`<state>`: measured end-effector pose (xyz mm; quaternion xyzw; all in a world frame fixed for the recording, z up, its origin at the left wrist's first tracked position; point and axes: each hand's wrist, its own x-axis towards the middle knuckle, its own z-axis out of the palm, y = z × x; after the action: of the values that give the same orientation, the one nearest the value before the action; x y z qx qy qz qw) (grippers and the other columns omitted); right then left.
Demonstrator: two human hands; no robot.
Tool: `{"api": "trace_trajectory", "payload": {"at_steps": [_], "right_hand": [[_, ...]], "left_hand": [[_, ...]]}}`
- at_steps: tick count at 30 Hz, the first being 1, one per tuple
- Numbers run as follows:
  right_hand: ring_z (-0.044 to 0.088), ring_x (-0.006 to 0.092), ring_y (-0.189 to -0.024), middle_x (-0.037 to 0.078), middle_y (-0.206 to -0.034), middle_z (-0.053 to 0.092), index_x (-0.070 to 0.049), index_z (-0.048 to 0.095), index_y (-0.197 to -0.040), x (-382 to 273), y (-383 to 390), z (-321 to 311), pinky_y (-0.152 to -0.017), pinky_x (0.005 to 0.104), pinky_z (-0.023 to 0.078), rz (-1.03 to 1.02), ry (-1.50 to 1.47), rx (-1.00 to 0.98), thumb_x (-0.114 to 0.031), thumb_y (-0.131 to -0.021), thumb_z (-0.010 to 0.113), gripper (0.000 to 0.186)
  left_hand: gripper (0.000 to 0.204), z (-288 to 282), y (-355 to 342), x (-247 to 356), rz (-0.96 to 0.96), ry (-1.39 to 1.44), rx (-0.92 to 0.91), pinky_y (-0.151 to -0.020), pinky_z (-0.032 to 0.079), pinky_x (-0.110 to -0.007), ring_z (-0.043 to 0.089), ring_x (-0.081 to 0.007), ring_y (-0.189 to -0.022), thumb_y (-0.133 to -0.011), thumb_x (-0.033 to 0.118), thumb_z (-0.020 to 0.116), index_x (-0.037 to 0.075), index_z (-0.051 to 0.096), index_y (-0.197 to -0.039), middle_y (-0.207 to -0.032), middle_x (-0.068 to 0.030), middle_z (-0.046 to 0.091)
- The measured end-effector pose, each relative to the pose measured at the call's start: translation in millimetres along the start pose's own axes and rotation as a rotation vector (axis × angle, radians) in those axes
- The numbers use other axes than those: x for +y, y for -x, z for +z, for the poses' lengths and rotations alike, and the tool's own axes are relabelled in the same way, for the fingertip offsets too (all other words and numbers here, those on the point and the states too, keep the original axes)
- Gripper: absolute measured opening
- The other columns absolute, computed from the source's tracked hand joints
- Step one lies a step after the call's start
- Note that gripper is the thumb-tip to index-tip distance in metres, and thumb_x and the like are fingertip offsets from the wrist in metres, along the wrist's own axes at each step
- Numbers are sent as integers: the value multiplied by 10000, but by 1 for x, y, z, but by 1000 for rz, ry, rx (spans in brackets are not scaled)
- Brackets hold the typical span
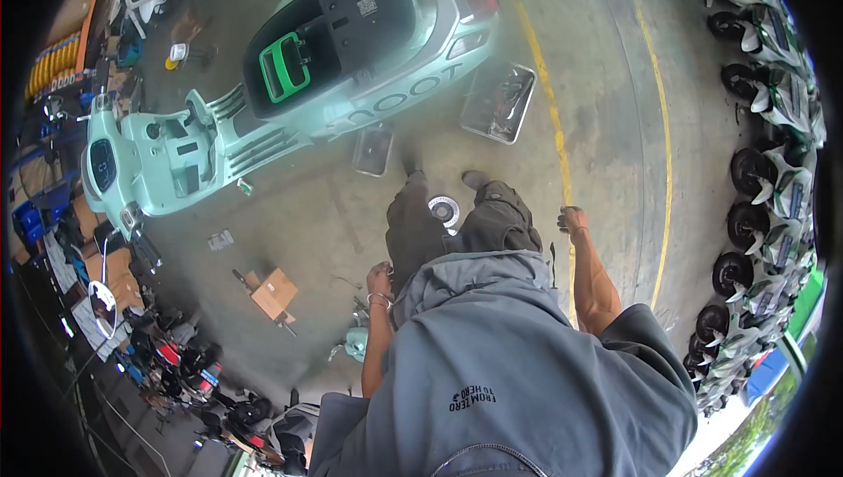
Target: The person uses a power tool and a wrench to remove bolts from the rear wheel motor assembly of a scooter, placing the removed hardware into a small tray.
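Observation:
My left hand (379,278) hangs beside my left thigh, a bracelet at its wrist; its fingers are mostly hidden. Out to my right, my right hand (573,220) hangs over the floor near a yellow line, fingers curled in. Whether something small is inside it cannot be made out. Neither hand touches the mint-green scooter (299,139) standing ahead of me. It has no seat on, and a bright green frame (284,68) shows in its open top. Between my legs a round white-and-dark disc (443,210) shows at floor level.
Beside the scooter lie a metal tray (525,90) with dark items and a smaller tray (373,152). A cardboard box (275,293) sits at left. Several scooters (773,169) line the right side. Motorcycles (180,358) crowd the lower left. Yellow lines (562,148) run along the floor.

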<state>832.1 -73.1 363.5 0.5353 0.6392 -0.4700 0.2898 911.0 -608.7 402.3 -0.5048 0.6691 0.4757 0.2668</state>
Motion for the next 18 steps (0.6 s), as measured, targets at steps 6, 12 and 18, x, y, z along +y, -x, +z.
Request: {"api": "trace_trajectory", "payload": {"at_steps": [6, 12, 18], "right_hand": [[671, 218, -744, 120, -870, 687, -24, 648, -1089, 37, 41, 87, -649, 371, 532, 71, 139, -88, -277, -857, 615, 345], [653, 349, -980, 204, -1008, 692, -31, 658, -1093, -22, 1, 165, -876, 420, 505, -334, 428, -128, -295, -847, 631, 362], [625, 362, -970, 168, -1023, 638, -83, 582, -1141, -74, -256, 206, -842, 463, 513, -620, 706, 242, -170, -831, 557, 323]], "left_hand": [[306, -101, -83, 93, 97, -21, -24, -650, 532, -311, 665, -205, -767, -932, 235, 615, 12, 593, -1140, -958, -111, 665], [319, -101, -141, 157, 277, -617, -199, -699, 531, -314, 665, -194, -795, -933, 244, 615, -8, 604, -1129, -952, -111, 670], [263, 88, -271, 165, 647, -1054, -433, -785, 515, -373, 658, -281, -858, -910, 219, 625, 12, 627, -1073, -952, -149, 659]]}}
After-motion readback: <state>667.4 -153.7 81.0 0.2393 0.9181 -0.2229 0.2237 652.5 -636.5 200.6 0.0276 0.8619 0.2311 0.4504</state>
